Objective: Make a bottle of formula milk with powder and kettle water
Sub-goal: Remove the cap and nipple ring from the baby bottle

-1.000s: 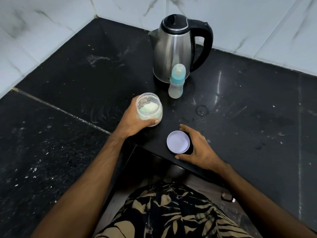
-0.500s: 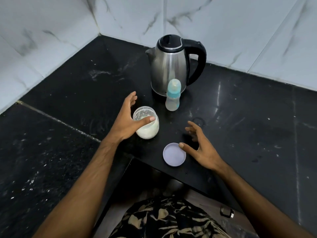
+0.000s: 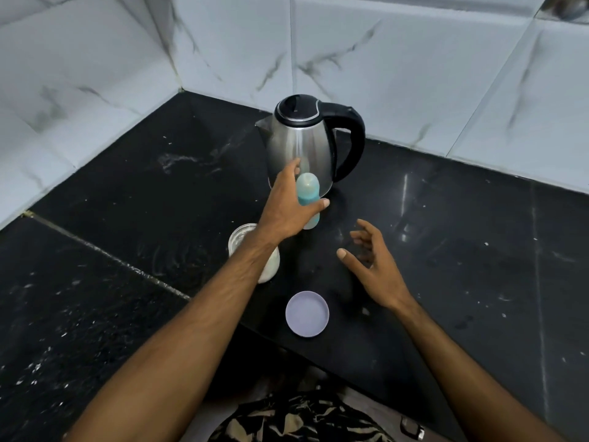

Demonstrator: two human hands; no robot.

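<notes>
A steel kettle [image 3: 299, 145] with a black lid and handle stands at the back of the black counter [image 3: 462, 256]. Just in front of it stands the baby bottle [image 3: 308, 186], with a clear cap and a teal collar. My left hand [image 3: 287, 212] spans the bottle: the thumb lies across the collar and the fingers are stretched straight behind it, not closed. The open glass jar of white powder [image 3: 243, 239] stands below my left wrist, partly hidden by my forearm. Its lilac lid [image 3: 307, 314] lies near the counter's front edge. My right hand [image 3: 373, 263] hovers empty with spread fingers.
White marble-pattern tiles [image 3: 382, 74] wall in the counter at the back and left. The counter's front edge has a cut-out corner just below the lid, with my patterned shorts [image 3: 296, 419] under it.
My left hand has let go of the powder jar and moved up to the bottle. My right hand has left the lid and lifted to the right. The view has tilted upwards.
</notes>
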